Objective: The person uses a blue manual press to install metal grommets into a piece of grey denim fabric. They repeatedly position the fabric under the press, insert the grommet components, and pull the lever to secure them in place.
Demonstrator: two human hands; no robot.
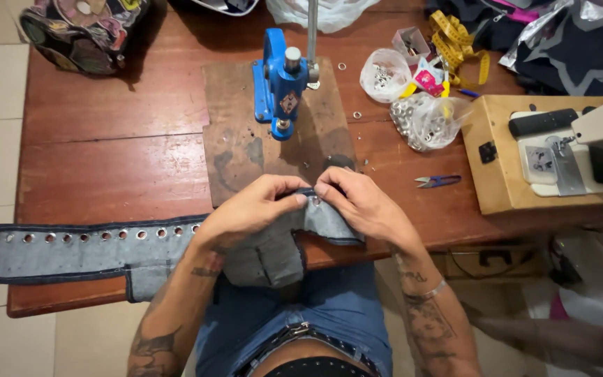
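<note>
Pinching denim strip (pixel 176 246) between left hand (pixel 249 209) and right hand (pixel 361 204), seemingly.

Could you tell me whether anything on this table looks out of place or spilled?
A few loose eyelets lie scattered on the wooden table beside the blue press, outside their plastic bags. Otherwise nothing stands out.

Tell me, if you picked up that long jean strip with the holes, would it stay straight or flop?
The denim strip would probably flop: it already bends and folds between the left hand and right hand. Its metal eyelets likely add some weight. It looks unlikely to slip, being rough cloth.
</note>
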